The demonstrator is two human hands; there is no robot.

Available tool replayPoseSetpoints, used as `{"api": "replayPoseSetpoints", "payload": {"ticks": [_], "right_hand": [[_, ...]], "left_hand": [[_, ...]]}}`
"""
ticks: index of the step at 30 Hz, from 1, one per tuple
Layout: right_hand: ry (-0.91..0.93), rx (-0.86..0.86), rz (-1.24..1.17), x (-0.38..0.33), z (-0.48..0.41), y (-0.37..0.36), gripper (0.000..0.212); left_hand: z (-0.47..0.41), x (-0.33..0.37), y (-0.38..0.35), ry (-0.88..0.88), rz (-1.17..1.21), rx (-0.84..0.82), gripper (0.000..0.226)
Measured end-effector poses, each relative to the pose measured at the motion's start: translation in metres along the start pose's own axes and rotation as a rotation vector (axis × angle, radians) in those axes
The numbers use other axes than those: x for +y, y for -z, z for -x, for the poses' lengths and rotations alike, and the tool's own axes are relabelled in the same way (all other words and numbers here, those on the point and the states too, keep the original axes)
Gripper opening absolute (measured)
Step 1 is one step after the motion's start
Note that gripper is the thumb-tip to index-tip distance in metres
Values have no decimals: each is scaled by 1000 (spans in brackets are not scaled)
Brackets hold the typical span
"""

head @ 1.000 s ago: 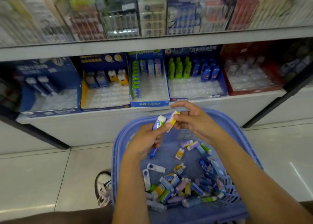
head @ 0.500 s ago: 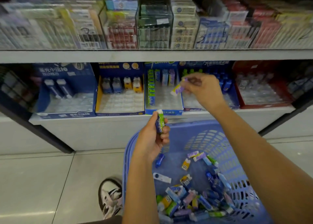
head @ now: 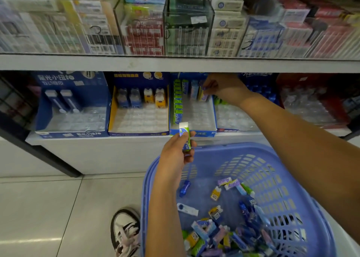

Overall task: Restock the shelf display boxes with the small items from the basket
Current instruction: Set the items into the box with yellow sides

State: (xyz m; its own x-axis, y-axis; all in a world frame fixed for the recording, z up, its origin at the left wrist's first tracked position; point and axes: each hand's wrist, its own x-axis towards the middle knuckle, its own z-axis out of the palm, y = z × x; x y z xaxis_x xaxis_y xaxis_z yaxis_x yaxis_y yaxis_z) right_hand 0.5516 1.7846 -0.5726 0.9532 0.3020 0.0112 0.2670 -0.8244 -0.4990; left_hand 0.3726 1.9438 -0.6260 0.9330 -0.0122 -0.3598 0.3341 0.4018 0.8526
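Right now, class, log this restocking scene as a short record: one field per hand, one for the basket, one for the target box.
left hand: holds a green eraser above the basket
right hand: sets a purple eraser into the back row
basket: blue, many small items left
target box: third from left, mostly empty

Right hand (head: pixel 220 87) — arm extended forward and up, forearm bare, wrist bent slightly, fingers curled together in a pinch at the fingertips. Left hand (head: pixel 178 151) — held lower and nearer the body, forearm rising almost vertically from the bottom edge, palm turned inward, thumb and fingers closed in a grip. The two hands are well apart and do not touch.
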Motion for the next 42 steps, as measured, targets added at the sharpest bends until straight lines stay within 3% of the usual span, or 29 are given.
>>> {"api": "replayPoseSetpoints", "payload": {"ticks": [5,14,18,20,22,24,28,32,35,38,42], "right_hand": [[-3,-126,29,3,-15,7,28],[-97,-7,-37,10,-20,-6,24],[-64,106,-80,-5,5,-2,14],[-65,113,-250,-14,32,-4,8],[-109,-66,-610,-22,66,-10,8],[-116,-174,-807,-26,97,-21,13],[-149,-12,-990,-29,126,-38,14],[-161,18,-1040,-32,125,-42,15],[-172,174,-982,-33,110,-36,21],[-99,384,-755,-33,79,-21,23],[-64,394,-488,-36,26,-20,15]], "left_hand": [[-4,1,-3,-39,-13,22,30],[-1,7,-4,-78,130,-39,21],[-2,3,-5,-100,135,53,13],[-5,0,-6,-139,143,106,9],[-6,-1,-9,-181,197,133,12],[-7,-2,-13,-227,212,153,17],[-4,-4,-24,-291,106,174,14],[-3,1,-31,-345,-5,210,13],[-9,6,-33,-439,-276,230,21],[-16,5,-30,-508,-856,167,41],[-23,-1,-25,-440,-1374,38,58]]}}
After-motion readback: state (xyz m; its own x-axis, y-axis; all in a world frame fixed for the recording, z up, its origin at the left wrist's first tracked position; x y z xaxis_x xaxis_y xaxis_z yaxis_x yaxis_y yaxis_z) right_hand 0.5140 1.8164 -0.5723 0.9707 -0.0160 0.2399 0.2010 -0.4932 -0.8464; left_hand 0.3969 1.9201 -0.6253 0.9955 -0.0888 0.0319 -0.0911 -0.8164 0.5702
